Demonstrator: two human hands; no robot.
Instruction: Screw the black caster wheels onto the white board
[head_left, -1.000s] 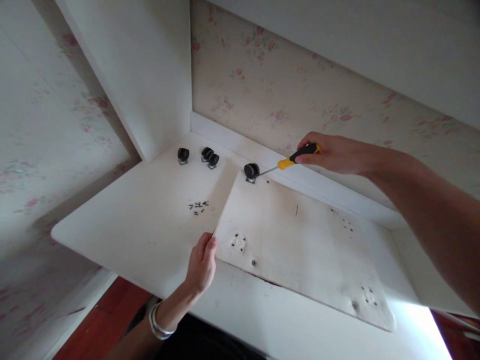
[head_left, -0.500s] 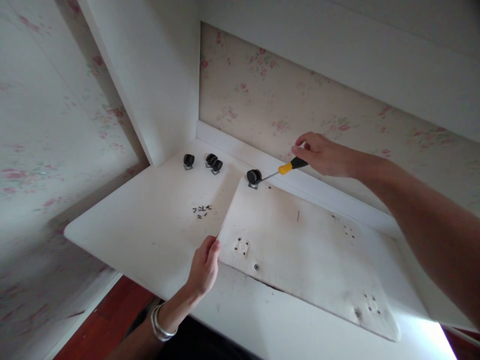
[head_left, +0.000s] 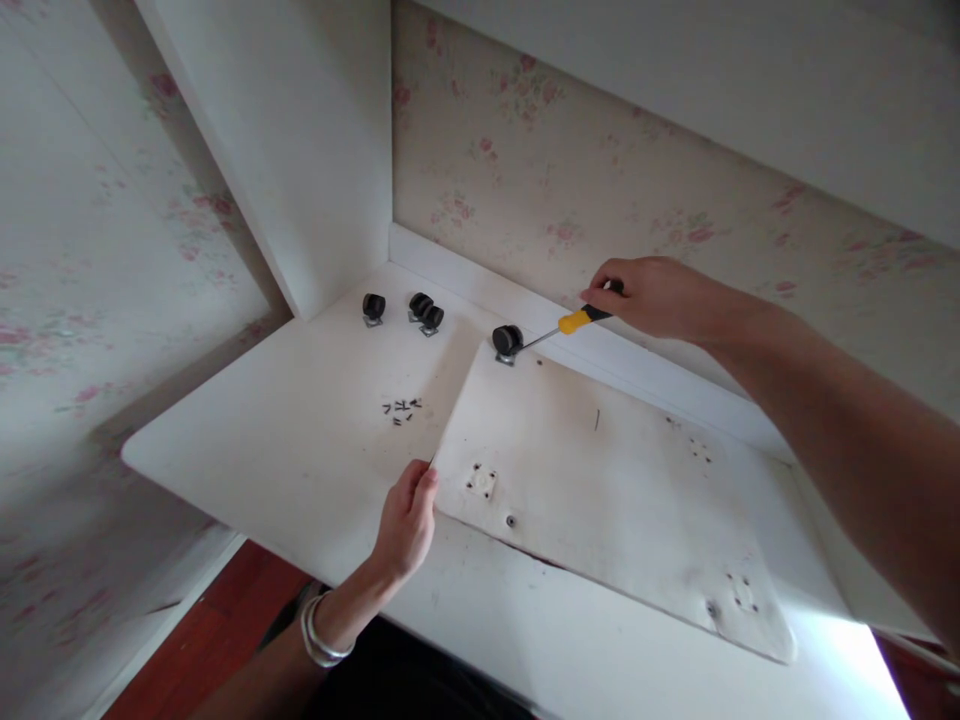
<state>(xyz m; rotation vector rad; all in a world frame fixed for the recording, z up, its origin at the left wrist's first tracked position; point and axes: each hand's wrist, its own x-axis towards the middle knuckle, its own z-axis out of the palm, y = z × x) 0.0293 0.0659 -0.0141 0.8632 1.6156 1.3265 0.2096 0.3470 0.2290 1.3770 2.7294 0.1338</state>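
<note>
My right hand (head_left: 645, 295) is closed around the black end of a yellow-and-black screwdriver (head_left: 574, 321). Its shaft slants down to the left, and the tip meets the base of a black caster wheel (head_left: 508, 340). That caster sits on the far left corner of a white board (head_left: 600, 500); whether the tip is in a screw is too small to see. My left hand (head_left: 407, 510) grips the board's left edge, thumb on top. Groups of screw holes (head_left: 481, 481) mark the board's other corners.
Loose casters stand at the back left: one alone (head_left: 373, 307) and two together (head_left: 426, 312). Several small screws (head_left: 401, 408) lie on the white desk (head_left: 262, 430), left of the board. A raised strip (head_left: 465, 272) and a floral wall run behind; an upright panel (head_left: 300, 150) stands left.
The view has shifted slightly, so everything sits a little higher. My right hand has turned a little on the screwdriver handle. My left hand keeps its grip on the board.
</note>
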